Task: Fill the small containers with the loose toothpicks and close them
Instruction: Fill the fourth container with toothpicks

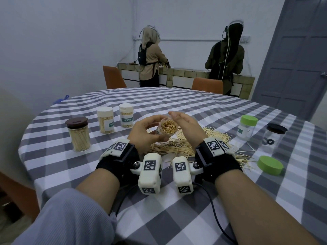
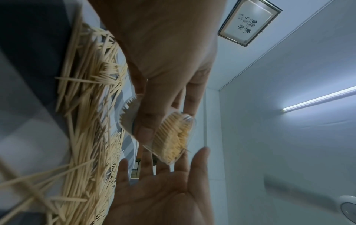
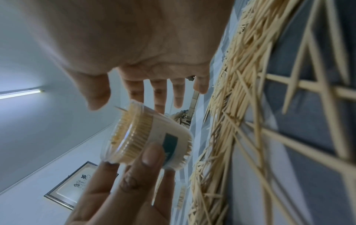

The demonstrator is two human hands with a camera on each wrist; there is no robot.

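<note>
Above the loose toothpicks (image 1: 185, 145) heaped on the checked table (image 1: 177, 106), the left hand (image 1: 146, 133) grips a clear container (image 1: 166, 129), tilted so its packed, uncapped mouth faces the right hand (image 1: 185, 124). That hand holds nothing, fingers straight and palm flat beside the opening, probably to tap the ends level. 3 capped, filled containers (image 1: 106, 119) stand left; a green lid (image 1: 270, 164) waits right.

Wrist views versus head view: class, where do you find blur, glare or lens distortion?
Head view: sharp, but the table edge bows. Left wrist view: nearest toothpicks blurred, ceiling tube light glares. Right wrist view: palm of the right hand soft, foreground toothpicks smeared.
</note>
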